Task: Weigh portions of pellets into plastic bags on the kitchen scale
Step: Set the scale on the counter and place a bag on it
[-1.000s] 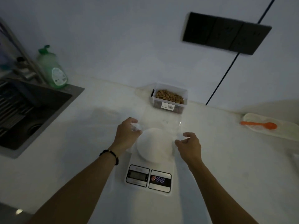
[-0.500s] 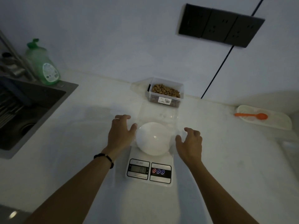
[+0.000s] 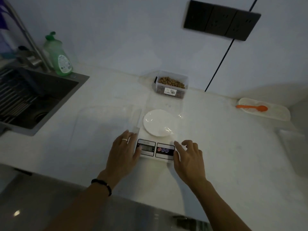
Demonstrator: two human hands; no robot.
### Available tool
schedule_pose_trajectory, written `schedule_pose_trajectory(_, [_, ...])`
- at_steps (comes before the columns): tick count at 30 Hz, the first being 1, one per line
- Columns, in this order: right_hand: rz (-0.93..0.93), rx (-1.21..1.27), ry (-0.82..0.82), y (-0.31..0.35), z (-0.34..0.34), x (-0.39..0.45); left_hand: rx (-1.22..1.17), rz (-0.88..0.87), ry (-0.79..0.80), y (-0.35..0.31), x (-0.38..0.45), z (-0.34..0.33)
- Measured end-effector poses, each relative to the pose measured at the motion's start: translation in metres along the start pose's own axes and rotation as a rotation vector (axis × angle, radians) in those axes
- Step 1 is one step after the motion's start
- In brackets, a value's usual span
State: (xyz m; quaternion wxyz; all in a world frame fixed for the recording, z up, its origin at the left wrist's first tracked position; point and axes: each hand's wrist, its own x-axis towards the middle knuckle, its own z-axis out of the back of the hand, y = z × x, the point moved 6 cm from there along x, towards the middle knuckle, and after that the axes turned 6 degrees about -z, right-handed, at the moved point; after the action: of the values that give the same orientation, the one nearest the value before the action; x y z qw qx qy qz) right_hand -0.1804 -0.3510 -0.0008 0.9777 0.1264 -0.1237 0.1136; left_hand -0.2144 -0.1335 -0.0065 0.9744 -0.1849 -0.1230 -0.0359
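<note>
A white kitchen scale point(image 3: 155, 151) sits on the counter with a round white weighing plate point(image 3: 158, 122). A clear plastic bag point(image 3: 166, 105) lies flat over the plate and scale. My left hand point(image 3: 124, 152) rests with straight fingers against the scale's left front corner, thumb near the display. On the right front corner, my right hand point(image 3: 187, 155) touches with loosely spread fingers. Behind the scale stands a clear tub of brown pellets point(image 3: 171, 84). An orange spoon point(image 3: 252, 107) lies on a white tray at the right.
A dark sink point(image 3: 33, 97) with a tap and a green soap bottle point(image 3: 58, 55) fills the left. Another clear bag point(image 3: 106, 117) lies flat left of the scale. The white tray point(image 3: 275, 112) sits by the right wall. Black wall sockets point(image 3: 220, 19) hang above.
Both hands let go of the bag's edges beside the plate and drew back toward me to the scale's front corners. The bag now lies loose over the plate.
</note>
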Motion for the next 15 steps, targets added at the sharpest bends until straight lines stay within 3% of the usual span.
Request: schedule_pose_trajectory(15, [0.062, -0.141, 0.060, 0.018, -0.022, -0.033, 0.081, 0.030, 0.110, 0.005, -0.035, -0.026])
